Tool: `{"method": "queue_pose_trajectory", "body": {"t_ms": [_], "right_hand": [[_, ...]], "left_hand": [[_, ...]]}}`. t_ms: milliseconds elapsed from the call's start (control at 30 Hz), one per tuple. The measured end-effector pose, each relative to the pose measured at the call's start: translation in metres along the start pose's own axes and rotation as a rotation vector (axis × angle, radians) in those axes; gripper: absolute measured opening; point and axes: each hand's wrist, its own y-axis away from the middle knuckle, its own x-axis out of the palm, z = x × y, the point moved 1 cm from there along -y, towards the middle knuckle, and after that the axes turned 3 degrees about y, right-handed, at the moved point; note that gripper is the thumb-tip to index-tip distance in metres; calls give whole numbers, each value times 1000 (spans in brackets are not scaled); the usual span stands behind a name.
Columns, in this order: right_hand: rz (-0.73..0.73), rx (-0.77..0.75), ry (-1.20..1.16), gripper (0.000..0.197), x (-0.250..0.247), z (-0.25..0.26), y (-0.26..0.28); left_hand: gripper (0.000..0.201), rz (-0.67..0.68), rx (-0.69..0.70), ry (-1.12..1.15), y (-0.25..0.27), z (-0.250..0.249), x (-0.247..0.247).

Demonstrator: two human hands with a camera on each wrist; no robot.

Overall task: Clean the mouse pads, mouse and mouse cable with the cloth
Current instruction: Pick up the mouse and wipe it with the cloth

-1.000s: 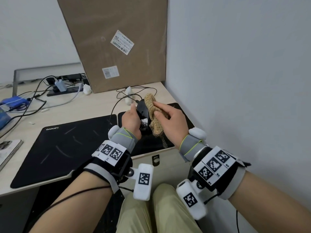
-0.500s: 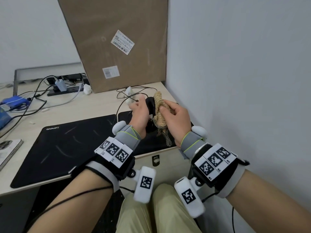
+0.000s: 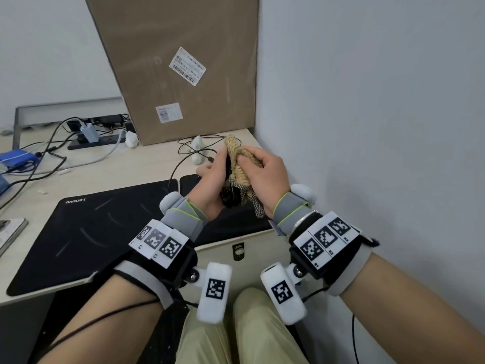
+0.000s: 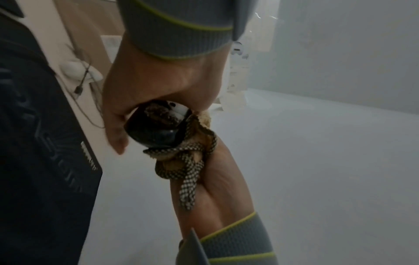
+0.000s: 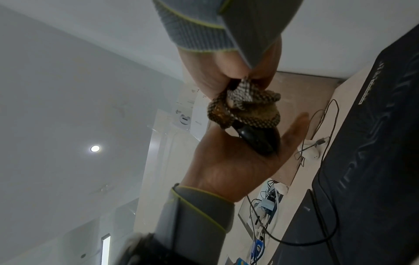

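My left hand holds the black mouse in the air above the small black mouse pad at the desk's right end. The right hand grips a bunched tan cloth with a checkered edge and presses it against the mouse. In the left wrist view the glossy mouse sits in my palm with the cloth hanging below it. The right wrist view shows the cloth on top of the mouse. The mouse cable trails over the desk. A large Lenovo mouse pad lies to the left.
A big cardboard box leans at the back of the desk, and a white wall stands close on the right. Cables and a power strip lie at the back left, a white object behind the hands, a phone at the left edge.
Both hands have moved a little farther away and upward with the mouse. The cloth has slid over the mouse, so less of the mouse shows now.
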Motion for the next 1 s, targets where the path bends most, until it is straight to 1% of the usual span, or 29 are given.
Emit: {"method": "queue_pose_trajectory", "body": {"t_ms": [67,167,200,267,333,433,533,567,633,700,767,833,900,933,967,1000], "right_hand": [[39,-16,1,25,2,1,3],[93,-47,65,21,-1,1,13],[113,-66,95,20,-2,-1,17],[138,-138,185,21,-6,-9,30],[135,-251,262,26,-6,-14,44],[69,-370,314,32,-4,-11,48],[10,-471,420,32,0,6,30],[15,-467,478,31,1,11,20],[59,-394,609,26,2,16,-2],[106,-306,703,26,3,17,-19],[128,-289,713,25,6,14,-20],[125,-362,695,26,10,6,-6],[101,-460,675,31,15,-5,19],[85,-505,673,35,15,-10,31],[70,-551,680,38,16,-14,42],[59,-592,694,40,15,-18,50]], "left_hand": [[56,58,26,80,-1,2,0],[59,140,2,199,0,3,-4],[62,128,-7,271,-1,2,-6],[57,47,-16,406,-7,-1,-12],[53,7,-14,459,-9,-6,-16],[53,66,-42,421,-8,-9,-14],[54,165,-77,314,-2,-7,-10],[53,183,-85,285,1,-5,-8],[50,191,-70,233,2,2,-7],[47,174,-57,241,4,4,-5],[47,153,-67,291,3,4,-6],[43,82,-78,291,0,5,-8],[39,-11,-55,270,-4,7,-12],[40,-40,-39,283,-6,8,-14],[44,-38,-31,317,-8,9,-16],[48,2,-34,355,-7,10,-17]]}}
